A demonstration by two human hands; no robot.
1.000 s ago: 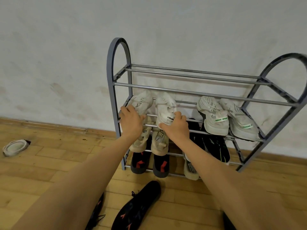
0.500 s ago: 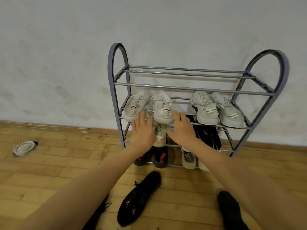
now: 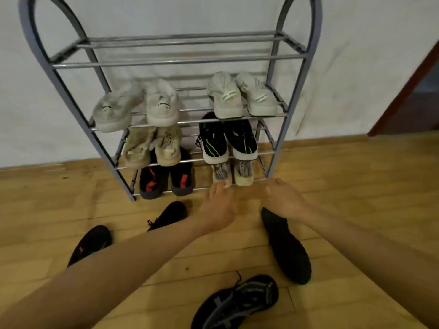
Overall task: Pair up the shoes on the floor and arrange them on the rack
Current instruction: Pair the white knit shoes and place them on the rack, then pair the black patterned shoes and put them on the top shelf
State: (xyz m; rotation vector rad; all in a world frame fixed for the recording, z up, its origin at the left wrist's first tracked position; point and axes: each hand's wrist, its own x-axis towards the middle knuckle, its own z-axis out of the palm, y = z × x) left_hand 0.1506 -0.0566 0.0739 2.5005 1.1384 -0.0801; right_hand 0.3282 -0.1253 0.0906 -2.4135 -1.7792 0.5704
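A grey metal shoe rack [image 3: 295,84] stands against the wall with an empty top shelf. Below it sit a white pair [image 3: 140,106] and a white-green pair [image 3: 241,96], then a beige pair [image 3: 152,147] and a black-green pair [image 3: 226,141], then a black-red pair [image 3: 166,178] and a grey-beige pair [image 3: 234,174]. My left hand [image 3: 217,207] and right hand [image 3: 282,199] hover empty, fingers apart, low in front of the grey-beige pair. On the floor lie black shoes [image 3: 286,245], [image 3: 169,214], [image 3: 91,242] and a black-grey shoe [image 3: 240,301].
The floor is light wooden parquet [image 3: 356,186]. A white wall stands behind the rack, and a dark doorway edge [image 3: 413,91] shows at the right.
Both hands have let go of the white pair on the second shelf and dropped down to the bottom right of the rack. The view has shifted down and to the right.
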